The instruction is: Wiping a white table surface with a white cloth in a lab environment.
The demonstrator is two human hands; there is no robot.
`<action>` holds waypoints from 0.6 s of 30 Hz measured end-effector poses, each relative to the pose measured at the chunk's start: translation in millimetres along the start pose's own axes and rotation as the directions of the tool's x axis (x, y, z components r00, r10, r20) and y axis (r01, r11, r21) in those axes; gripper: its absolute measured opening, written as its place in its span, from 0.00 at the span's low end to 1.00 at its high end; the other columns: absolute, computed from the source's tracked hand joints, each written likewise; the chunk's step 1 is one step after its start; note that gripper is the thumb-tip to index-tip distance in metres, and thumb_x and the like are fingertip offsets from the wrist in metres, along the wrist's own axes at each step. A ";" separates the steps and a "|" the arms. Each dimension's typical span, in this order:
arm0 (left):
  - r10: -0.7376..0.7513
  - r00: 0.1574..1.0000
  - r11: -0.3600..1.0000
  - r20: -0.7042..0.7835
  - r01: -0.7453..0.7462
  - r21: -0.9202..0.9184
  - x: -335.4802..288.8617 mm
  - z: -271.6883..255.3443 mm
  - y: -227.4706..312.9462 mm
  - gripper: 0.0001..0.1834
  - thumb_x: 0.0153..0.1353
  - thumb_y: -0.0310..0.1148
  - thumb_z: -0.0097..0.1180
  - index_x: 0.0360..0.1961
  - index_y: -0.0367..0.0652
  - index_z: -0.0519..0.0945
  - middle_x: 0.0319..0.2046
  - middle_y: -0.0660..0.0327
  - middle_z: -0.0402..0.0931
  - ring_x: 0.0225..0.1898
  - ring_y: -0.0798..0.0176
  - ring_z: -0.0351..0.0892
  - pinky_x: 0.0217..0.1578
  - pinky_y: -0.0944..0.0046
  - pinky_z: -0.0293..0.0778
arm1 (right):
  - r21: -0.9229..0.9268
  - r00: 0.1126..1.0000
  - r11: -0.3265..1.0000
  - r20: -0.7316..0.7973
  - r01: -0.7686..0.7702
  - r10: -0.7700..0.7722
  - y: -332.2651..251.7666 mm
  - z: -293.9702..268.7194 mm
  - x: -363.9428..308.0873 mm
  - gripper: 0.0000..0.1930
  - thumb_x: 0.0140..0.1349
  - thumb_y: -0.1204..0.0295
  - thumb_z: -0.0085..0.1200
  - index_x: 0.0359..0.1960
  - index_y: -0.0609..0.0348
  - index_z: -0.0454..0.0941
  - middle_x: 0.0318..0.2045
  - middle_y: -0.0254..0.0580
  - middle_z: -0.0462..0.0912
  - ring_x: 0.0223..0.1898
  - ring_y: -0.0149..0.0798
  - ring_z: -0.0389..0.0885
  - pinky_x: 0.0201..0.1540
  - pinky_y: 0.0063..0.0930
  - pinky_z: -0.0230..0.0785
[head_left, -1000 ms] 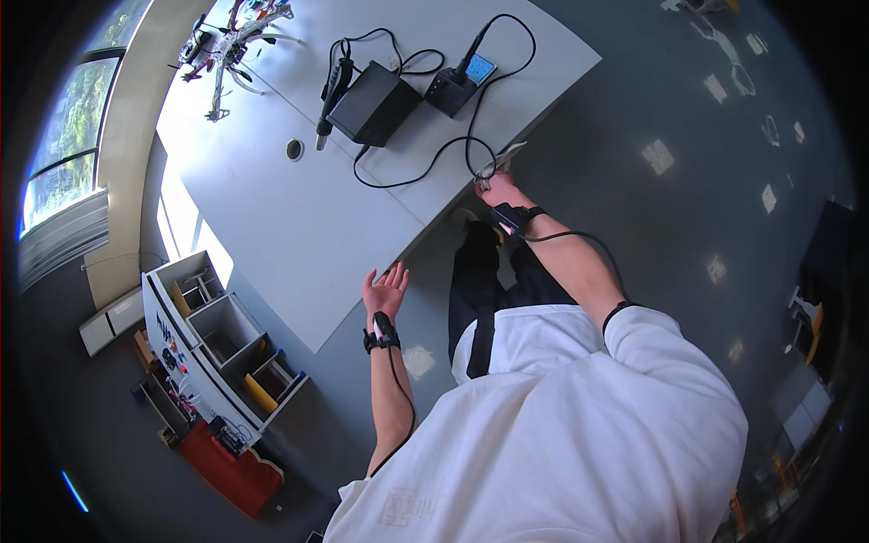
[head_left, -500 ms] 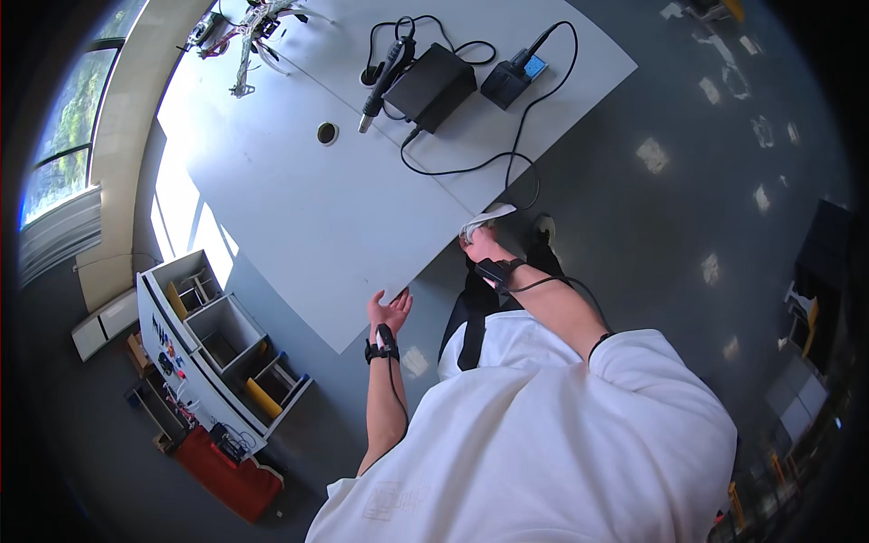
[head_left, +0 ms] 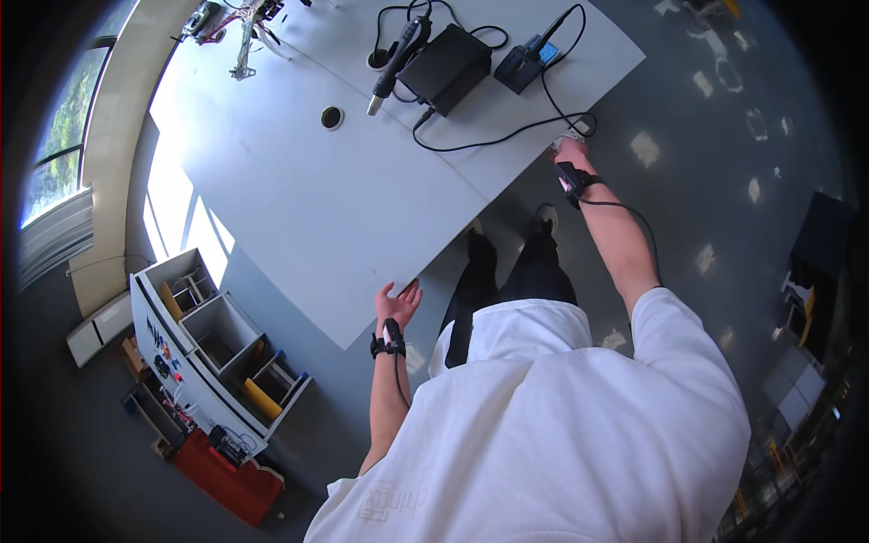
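Note:
My right hand (head_left: 571,152) is closed round a crumpled white cloth or tissue (head_left: 581,129) at the right side of the table's near edge, close to a black cable (head_left: 489,144) that hangs over there. The fingers are partly hidden by the cloth. Lower left, my left hand (head_left: 397,304) is empty, palm up with its fingers apart, just beside the near edge of the white table (head_left: 308,217). Each wrist wears a black strapped device with a cable.
On the table stand a black box (head_left: 445,69), a hot-air gun (head_left: 398,68), and a small black device with a blue screen (head_left: 525,65). A dark round hole (head_left: 332,118) and a drone frame (head_left: 244,41) lie farther left. A shelf unit (head_left: 222,330) stands left.
My right hand has moved right and away from me along the table edge with the white cloth. The left hand has shifted slightly right and stays open.

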State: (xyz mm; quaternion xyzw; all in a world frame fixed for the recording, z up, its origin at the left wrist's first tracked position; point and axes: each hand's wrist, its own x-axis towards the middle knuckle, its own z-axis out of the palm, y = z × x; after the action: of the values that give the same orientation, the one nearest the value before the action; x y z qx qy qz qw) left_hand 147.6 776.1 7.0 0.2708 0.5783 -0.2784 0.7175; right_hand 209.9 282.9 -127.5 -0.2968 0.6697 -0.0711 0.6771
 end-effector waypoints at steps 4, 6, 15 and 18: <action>-0.027 1.000 1.000 -0.003 0.027 0.005 -0.6 3.0 0.8 0.26 0.60 0.36 0.41 0.55 0.29 0.58 0.56 0.45 0.63 0.58 0.50 0.64 0.57 0.49 0.61 | -0.060 0.998 0.997 -0.051 0.044 -0.047 0.2 -1.5 -0.2 0.07 0.50 0.72 0.53 0.31 0.59 0.76 0.32 0.44 0.80 0.34 0.38 0.78 0.32 0.30 0.71; -0.027 1.000 0.999 0.013 0.026 0.033 -0.3 -0.3 1.4 0.27 0.59 0.36 0.42 0.55 0.29 0.57 0.55 0.44 0.64 0.59 0.50 0.64 0.57 0.49 0.62 | -0.059 0.998 0.998 -0.052 0.037 -0.040 22.5 -3.4 -12.2 0.07 0.49 0.72 0.54 0.30 0.60 0.76 0.31 0.45 0.81 0.33 0.38 0.79 0.32 0.30 0.71; -0.108 0.994 0.983 0.026 0.103 0.150 11.4 12.3 5.8 0.27 0.57 0.35 0.44 0.54 0.29 0.57 0.55 0.43 0.62 0.58 0.48 0.65 0.56 0.50 0.64 | 0.120 0.676 0.670 0.015 -0.733 0.737 268.3 26.3 -92.9 0.09 0.59 0.63 0.52 0.41 0.44 0.73 0.39 0.32 0.75 0.43 0.35 0.73 0.40 0.39 0.67; 0.018 0.965 0.997 -0.261 -0.036 -0.064 -5.6 -21.9 22.9 0.28 0.55 0.33 0.46 0.54 0.30 0.57 0.57 0.44 0.58 0.59 0.45 0.61 0.57 0.49 0.63 | 0.229 0.483 0.480 -0.045 -0.847 0.874 293.9 47.3 -156.9 0.09 0.59 0.64 0.50 0.41 0.47 0.73 0.39 0.32 0.76 0.43 0.34 0.73 0.41 0.36 0.66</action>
State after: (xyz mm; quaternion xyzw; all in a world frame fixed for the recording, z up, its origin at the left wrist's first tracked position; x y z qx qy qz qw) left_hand 148.1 808.2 9.9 0.2883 0.6729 -0.2104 0.6479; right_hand 151.7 614.0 -141.3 0.1472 0.7693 0.1972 0.5896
